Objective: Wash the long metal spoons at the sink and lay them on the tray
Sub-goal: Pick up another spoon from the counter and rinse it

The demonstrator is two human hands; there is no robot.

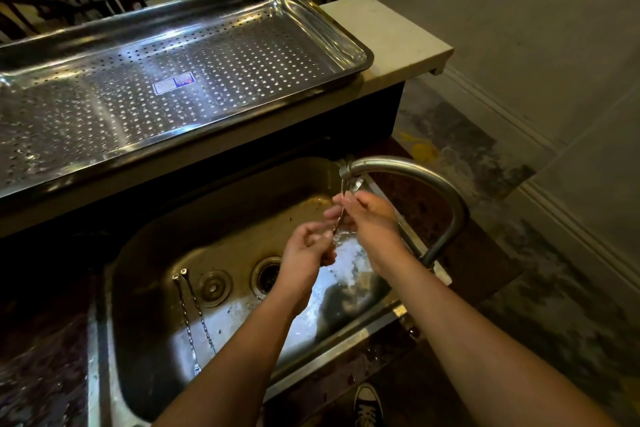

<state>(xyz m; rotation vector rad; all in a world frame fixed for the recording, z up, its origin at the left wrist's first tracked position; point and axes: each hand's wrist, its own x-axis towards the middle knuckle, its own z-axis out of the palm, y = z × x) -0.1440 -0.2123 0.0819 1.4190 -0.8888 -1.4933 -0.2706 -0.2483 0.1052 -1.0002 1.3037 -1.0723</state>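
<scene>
While water runs from the tap (349, 172), we've got our left hand (306, 248) and right hand (372, 218) pinching one spoon (337, 224) — two more lie in the sink (221, 218).

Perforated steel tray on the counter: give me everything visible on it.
The long rectangular perforated steel tray looks like polished stainless metal, with a raised, rolled rim, rounded corners and a floor punched with rows of small round holes. A small blue-and-white sticker sits near the middle of the floor. It lies flat on the raised pale counter ledge behind the sink, its left end running out of frame. No spoons lie in the visible part. Neither hand touches it.
</scene>
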